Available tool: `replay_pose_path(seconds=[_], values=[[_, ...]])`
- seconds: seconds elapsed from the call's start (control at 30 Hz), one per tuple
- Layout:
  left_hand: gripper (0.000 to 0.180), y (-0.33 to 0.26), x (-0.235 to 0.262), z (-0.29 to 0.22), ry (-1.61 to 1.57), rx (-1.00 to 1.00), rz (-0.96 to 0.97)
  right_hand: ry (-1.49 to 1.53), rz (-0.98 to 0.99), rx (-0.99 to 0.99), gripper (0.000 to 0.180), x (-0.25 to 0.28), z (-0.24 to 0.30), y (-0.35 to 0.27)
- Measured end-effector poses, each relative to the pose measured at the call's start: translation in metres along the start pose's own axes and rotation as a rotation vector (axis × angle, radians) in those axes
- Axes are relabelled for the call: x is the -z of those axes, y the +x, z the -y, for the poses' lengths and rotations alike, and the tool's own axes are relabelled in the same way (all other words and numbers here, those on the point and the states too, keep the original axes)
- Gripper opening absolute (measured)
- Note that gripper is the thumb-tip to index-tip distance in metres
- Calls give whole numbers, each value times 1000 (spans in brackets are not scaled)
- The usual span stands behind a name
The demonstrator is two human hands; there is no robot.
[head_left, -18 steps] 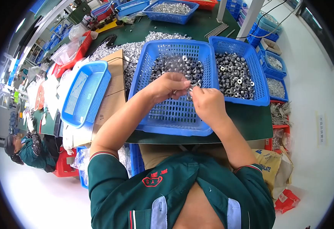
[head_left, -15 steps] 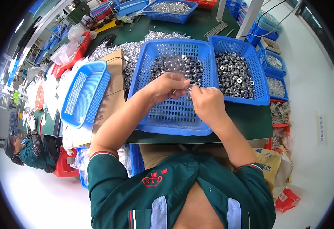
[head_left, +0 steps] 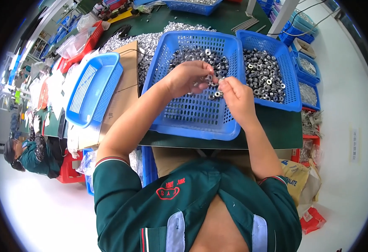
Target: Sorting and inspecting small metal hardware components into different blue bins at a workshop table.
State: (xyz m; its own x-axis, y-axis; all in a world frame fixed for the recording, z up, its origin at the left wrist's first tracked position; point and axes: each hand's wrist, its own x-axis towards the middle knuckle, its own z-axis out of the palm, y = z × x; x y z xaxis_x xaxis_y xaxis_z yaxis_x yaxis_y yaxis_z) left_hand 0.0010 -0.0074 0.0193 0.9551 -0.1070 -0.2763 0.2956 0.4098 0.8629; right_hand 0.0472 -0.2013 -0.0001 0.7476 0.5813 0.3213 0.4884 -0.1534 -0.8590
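Both my hands are raised over a large blue perforated basket (head_left: 192, 131) on the green table. Small round metal bushings (head_left: 192, 54), shiny and dark with centre holes, are heaped toward its far side. My left hand (head_left: 188, 79) is curled, with a small metal bushing (head_left: 209, 78) between thumb and fingers. Close beside it, my right hand (head_left: 238, 100) pinches a small shiny metal piece (head_left: 221, 79) between thumb and forefinger. Its exact form is partly hidden by the fingertips. The fingers of the two hands nearly meet.
Another blue basket (head_left: 295, 101) with many bushings stands right of the large one. At the left, a smaller blue basket (head_left: 81, 122) rests on cardboard (head_left: 121, 90). Loose shiny metal parts (head_left: 150, 40) lie behind. A co-worker (head_left: 37, 153) sits at far left.
My hands have drawn slightly apart, and the pieces at the fingertips show more plainly. The whole view has shifted a little, with the baskets now higher in it.
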Motion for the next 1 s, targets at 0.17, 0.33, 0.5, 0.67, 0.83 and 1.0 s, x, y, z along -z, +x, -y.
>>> replay_pose_path(seconds=[0.17,0.33,0.5,0.67,0.83,1.0], values=[[19,25,10,31,744,113,-74,56,-1,-28,25,2,-2,-2],[34,31,4,63,1564,-157,-183,56,-27,57,23,-3,-6,-1],[33,36,5,61,1654,-114,-87,21,-34,73,22,-2,-4,-1],[16,23,13,15,170,69,-23,28,-10,-1,22,0,0,-2],[18,2,8,1,14,-17,46,14,-59,62,19,-1,-5,-1],[10,2,8,3,85,-31,107,-68,-2,109,18,-3,1,0]])
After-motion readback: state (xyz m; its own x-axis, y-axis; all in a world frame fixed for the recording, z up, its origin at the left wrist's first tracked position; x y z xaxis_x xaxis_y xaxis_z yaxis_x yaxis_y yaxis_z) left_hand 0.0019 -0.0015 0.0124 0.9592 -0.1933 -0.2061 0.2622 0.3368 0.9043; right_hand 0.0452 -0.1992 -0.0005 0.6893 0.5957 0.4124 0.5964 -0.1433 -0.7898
